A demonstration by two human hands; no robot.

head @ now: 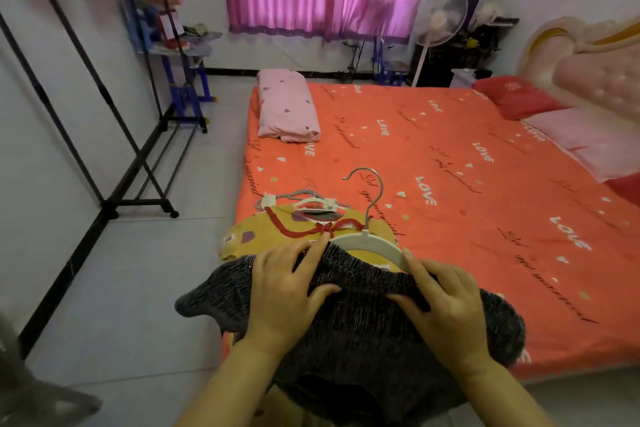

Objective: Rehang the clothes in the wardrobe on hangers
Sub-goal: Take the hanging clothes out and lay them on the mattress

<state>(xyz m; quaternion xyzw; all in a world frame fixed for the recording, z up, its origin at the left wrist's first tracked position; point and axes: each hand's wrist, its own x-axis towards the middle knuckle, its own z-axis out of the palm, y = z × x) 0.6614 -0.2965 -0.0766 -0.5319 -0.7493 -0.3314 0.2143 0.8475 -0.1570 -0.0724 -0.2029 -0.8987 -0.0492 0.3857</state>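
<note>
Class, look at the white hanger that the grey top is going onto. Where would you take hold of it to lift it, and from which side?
Probably the hook, low on its stem, coming from above. The hanger lies flat on the bed with the hook bare and pointing away. Its arms are mostly covered by the top, the left hand and the right hand.

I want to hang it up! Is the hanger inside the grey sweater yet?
Partly. The white hanger has its hook and middle showing above the grey sweater; its ends slip under the knit.
</note>
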